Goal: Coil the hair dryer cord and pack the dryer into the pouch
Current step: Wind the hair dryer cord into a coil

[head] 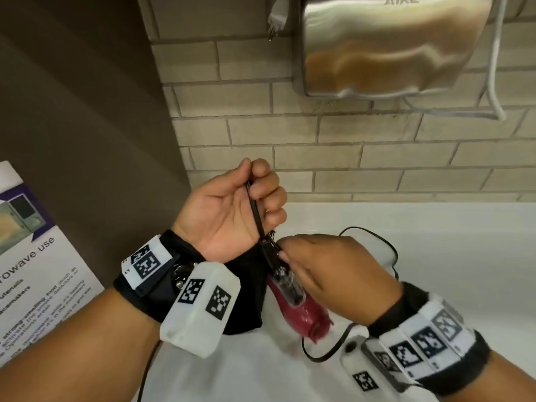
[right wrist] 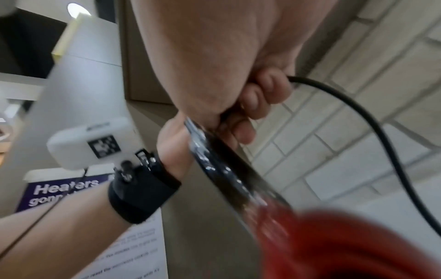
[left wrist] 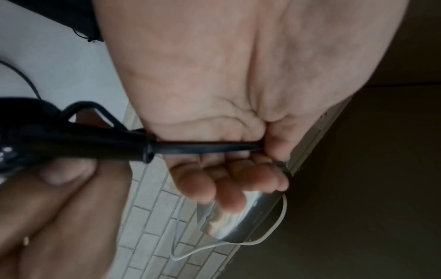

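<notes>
The right hand [head: 327, 268] is seen nearest, its fingers wrapped around the dark handle of the hair dryer [head: 301, 311], whose red body points down and toward the viewer above the white desk [head: 435, 285]. In the right wrist view the red body is blurred, so its finer details cannot be told. Just beside it, the left hand [head: 232, 210] is raised palm-up, with the stiff black stub where the cord [head: 388, 250] leaves the handle pinched between thumb and curled fingers. Below the left wrist a black piece of fabric [head: 249, 300], probably the pouch, is draped down to the desk, touching the dryer's handle. The thin cord is looped loosely over the desk behind and beneath the right hand. A printed notice [head: 37, 285] is propped at the left. Farther back, a tiled wall [head: 348, 146] is met by the desk, and on it a steel hand dryer [head: 388, 47] is mounted with a white cable [head: 493, 82] hanging at its side.
</notes>
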`<state>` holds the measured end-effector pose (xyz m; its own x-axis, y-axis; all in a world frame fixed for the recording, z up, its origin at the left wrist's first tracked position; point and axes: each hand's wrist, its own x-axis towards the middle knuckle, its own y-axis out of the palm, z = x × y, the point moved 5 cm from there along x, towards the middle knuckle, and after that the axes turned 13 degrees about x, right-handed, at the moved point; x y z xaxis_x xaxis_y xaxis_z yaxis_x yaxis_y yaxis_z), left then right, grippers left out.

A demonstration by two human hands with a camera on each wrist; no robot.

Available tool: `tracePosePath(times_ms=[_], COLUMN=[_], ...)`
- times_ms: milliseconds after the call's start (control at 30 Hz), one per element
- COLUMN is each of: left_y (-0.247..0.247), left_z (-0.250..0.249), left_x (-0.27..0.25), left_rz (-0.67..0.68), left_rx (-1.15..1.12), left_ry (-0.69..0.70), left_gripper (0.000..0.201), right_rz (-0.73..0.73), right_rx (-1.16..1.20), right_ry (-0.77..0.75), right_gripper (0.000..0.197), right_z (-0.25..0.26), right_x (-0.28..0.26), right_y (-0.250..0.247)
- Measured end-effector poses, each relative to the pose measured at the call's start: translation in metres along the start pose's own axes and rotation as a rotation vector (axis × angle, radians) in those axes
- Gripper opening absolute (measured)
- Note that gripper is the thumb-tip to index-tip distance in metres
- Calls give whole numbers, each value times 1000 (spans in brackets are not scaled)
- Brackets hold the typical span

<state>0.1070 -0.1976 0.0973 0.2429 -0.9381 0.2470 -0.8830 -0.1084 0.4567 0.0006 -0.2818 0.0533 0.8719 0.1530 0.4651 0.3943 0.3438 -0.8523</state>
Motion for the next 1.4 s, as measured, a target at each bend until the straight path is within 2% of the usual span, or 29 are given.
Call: tracePosePath(times_ms=[67, 167, 267, 367, 433, 500, 567, 666, 766, 833, 866, 933, 1000, 1066, 1133, 1266, 1400], left_y=[-3, -4, -4, 7, 16, 18, 12, 12, 20, 23, 24, 20, 12, 3, -5, -17, -15], left_z=[2, 6, 12, 19, 18, 16, 15, 19, 19, 15, 13, 7, -1, -6, -8, -3, 21], left_x=[0, 1, -1, -5, -6, -8, -8, -10, -12, -11, -10, -7, -6, -5, -4, -2, -1], left_rz=[-69, -139, -168, -164, -144, -100, -47, 27, 131, 182, 191, 155, 100, 35, -47, -204, -279], left_rx=[83, 303, 567, 632, 643, 658, 629, 425, 115, 5, -21, -39, -57, -55, 1, 281, 632], left_ry=[25, 41, 9, -87, -129, -186, -257, -296, -257, -203, -166, -85, -15, 34, 58, 44, -82], left_gripper=[31, 36, 38, 36, 47, 69, 78, 65, 56, 52, 50, 49, 48, 48, 50, 50, 51], right_rz=[42, 81, -4, 33, -1, -83, -158, -137, -145, -194, -201, -147, 23, 156, 197, 196, 185], right_rx=[-86, -171, -51, 71, 193, 357, 584, 857, 969, 1035, 1032, 858, 566, 331, 223, 99, 38], right_ry=[-27, -69, -146, -114, -73, 2, 89, 95, 143, 231, 277, 362, 387, 295, 179, 9, -109], right_gripper=[24, 28, 12, 15, 17, 17, 25, 23, 6, 11, 13, 17, 22, 22, 24, 28, 22], right_z=[6, 14, 28, 28, 18, 2, -13, -21, -32, -48, -56, -67, -67, -53, -33, 5, 24], right_x=[3, 7, 14, 31, 43, 54, 60, 61, 55, 47, 41, 27, 7, -9, -16, -12, 11], right_y=[-16, -42, -76, -90, -94, -94, -89, -78, -67, -52, -41, -16, 7, 15, 8, -30, -62])
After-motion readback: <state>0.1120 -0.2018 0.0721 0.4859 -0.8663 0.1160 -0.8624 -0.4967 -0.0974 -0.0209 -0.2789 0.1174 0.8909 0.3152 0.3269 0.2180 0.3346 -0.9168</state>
